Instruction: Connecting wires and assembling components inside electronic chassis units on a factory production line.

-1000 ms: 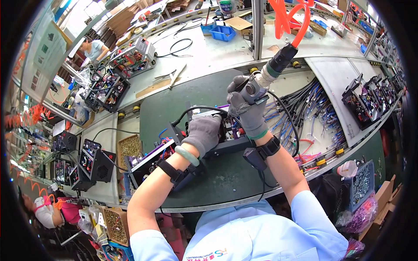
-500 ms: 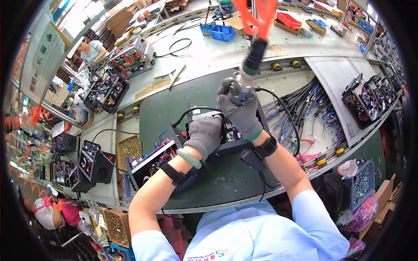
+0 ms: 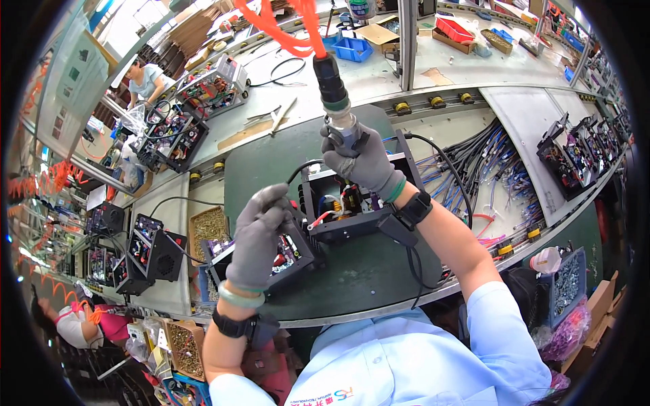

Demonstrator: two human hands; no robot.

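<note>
Nearest the person, the left hand [image 3: 257, 237], gloved in grey, hangs over the left black chassis [image 3: 291, 271] on the green-topped counter [image 3: 352, 277]. Its fingers are curled together; whether they pinch some small part cannot be told. That chassis lies open, red and purple parts showing beside the glove.

Just to its right sits the right black chassis [image 3: 349, 229], also open on top, with coils, wires and a loose red-tipped lead inside. Its parts appear largely in place, by judgement, but no cover lies over it, so closing up seems undone; whether any screw is driven home cannot be seen. Its near wall runs crosswise, the right end slightly farther from the person.

Above the far part of this chassis, the right hand [image 3: 365, 162] has its gloved fingers wrapped round a hose-fed tool [image 3: 336, 101]. The tool's long axis runs away from the person, the hose end far and leaning left; its working end is hidden by the glove, so its exact aim cannot be told. A coiled orange-red hose [image 3: 308, 27] rises from the far end.

Beyond the chassis to the right lies a bundle of cables [image 3: 467, 176]; farther off stand a blue bin [image 3: 352, 54] and, at the far left, a seated-looking co-worker [image 3: 145, 80].
</note>
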